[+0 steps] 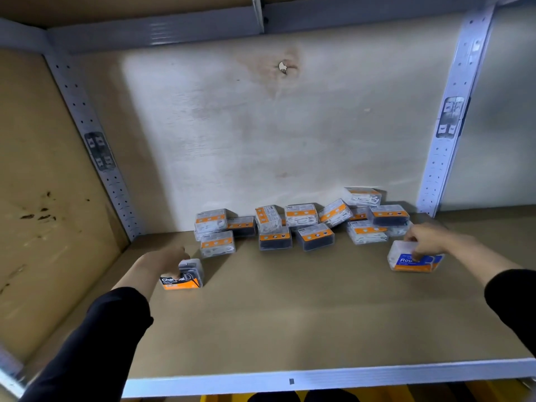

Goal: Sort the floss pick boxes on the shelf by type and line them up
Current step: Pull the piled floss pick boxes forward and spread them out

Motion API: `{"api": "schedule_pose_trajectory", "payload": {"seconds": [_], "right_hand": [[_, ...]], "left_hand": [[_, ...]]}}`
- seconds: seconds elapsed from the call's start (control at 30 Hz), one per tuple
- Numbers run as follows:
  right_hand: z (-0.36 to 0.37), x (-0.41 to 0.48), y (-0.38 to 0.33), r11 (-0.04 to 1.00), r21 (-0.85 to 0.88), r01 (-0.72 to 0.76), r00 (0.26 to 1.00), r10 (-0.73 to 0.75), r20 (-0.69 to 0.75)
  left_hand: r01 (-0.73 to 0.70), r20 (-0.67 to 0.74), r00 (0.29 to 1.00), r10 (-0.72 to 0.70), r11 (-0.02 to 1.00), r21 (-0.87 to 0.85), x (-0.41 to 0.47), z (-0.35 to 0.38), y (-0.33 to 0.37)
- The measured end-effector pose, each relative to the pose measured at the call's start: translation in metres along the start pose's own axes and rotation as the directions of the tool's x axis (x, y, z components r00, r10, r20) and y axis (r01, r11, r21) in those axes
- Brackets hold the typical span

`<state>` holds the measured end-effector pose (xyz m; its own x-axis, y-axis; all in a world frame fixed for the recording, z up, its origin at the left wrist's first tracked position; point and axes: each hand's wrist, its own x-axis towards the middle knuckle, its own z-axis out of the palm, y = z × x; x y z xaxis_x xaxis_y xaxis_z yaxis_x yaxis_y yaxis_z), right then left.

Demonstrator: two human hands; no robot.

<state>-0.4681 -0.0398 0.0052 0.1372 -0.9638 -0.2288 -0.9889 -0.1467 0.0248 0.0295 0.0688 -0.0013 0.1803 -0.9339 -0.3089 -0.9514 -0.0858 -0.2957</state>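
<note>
A jumbled heap of clear floss pick boxes [301, 221] with orange labels lies against the back wall of the shelf [290, 329], some holding white picks, some dark ones. My left hand [165, 261] grips a black-and-orange "Charcoal" box [185, 278] standing on the shelf at the left, in front of the heap. My right hand [429, 237] holds a blue-and-orange "Round" box [412, 261] of white picks from above, at the right end of the heap, resting on the shelf.
Perforated metal uprights [452, 120] stand at both back corners. A metal rail [319, 378] edges the shelf front. A cardboard panel [37, 198] closes the left side. An upper shelf beam [156, 33] runs overhead. Bare board lies between the two held boxes.
</note>
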Motion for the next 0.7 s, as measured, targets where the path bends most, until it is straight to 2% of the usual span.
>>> {"api": "schedule_pose_trajectory", "payload": {"seconds": [0.2, 0.37, 0.5, 0.7], "right_hand": [[0.004, -0.004, -0.003, 1.000, 0.004, 0.013, 1.000, -0.013, -0.026], [0.011, -0.007, 0.005, 0.995, 0.050, 0.088, 0.979, -0.077, -0.189], [0.017, -0.012, 0.011, 0.994, 0.063, 0.093, 0.969, -0.075, -0.237], [0.023, -0.012, 0.010, 0.996, 0.020, 0.081, 0.963, -0.073, -0.260]], "left_hand": [[-0.020, -0.084, 0.996, 0.012, 0.995, -0.095, 0.008, 0.010, -0.008], [-0.019, -0.201, 0.979, -0.028, 0.973, -0.230, 0.006, 0.018, -0.016], [-0.044, -0.273, 0.962, -0.028, 0.966, -0.255, 0.003, 0.025, -0.018], [-0.029, -0.282, 0.959, -0.037, 0.973, -0.227, -0.002, 0.030, -0.009]]}}
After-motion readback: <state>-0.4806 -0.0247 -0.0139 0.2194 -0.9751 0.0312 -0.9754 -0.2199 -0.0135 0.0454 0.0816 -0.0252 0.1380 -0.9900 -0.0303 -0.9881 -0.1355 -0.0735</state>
